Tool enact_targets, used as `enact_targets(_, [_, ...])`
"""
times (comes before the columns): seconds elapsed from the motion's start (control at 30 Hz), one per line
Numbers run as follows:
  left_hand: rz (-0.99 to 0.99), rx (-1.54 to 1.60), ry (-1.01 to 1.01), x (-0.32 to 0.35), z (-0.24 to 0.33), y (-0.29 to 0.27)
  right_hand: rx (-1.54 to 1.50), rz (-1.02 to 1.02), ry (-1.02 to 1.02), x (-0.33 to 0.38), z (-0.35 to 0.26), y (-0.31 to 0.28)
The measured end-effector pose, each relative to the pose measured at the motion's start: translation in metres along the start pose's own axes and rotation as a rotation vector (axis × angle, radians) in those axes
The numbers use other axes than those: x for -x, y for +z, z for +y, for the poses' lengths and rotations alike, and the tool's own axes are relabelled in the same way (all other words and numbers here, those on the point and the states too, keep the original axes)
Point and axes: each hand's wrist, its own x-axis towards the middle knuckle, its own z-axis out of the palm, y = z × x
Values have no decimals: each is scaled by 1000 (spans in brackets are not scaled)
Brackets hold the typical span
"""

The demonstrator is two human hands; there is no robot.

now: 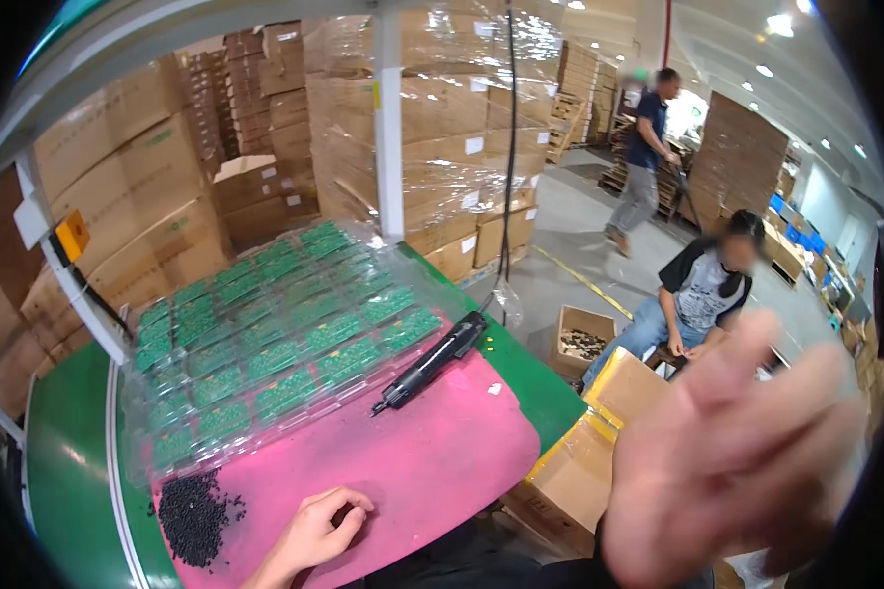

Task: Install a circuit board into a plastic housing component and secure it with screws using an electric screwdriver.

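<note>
My left hand rests on the pink mat with its fingers loosely curled, and nothing shows in it. Close to the camera at the right, my right hand is raised and blurred, so its fingers cannot be read. A black electric screwdriver lies across the mat's far right part, attached to a dark cord and apart from both hands. Clear plastic trays hold several green circuit boards at the back left. Left of my left hand is a heap of small black parts.
The mat lies on a green bench with a white metal frame. Open cardboard cartons stand right of the bench. A seated person works beyond them, and another person walks behind. Wrapped boxes are stacked behind the bench.
</note>
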Motion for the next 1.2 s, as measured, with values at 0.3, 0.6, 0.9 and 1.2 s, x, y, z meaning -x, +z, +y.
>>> enact_targets(0.3, [-55,43,157,-8,1,3,-7,-107,-18,-18,-10,8])
enact_targets(0.6, [-85,-9,109,0,-10,0,-185,-204,136,0,-33,-9])
enact_targets(0.9, [-69,33,129,5,-14,-1,-255,37,-189,70,44,182])
enact_targets(1.2, [21,-80,35,0,5,-3,-629,-32,139,123,70,274])
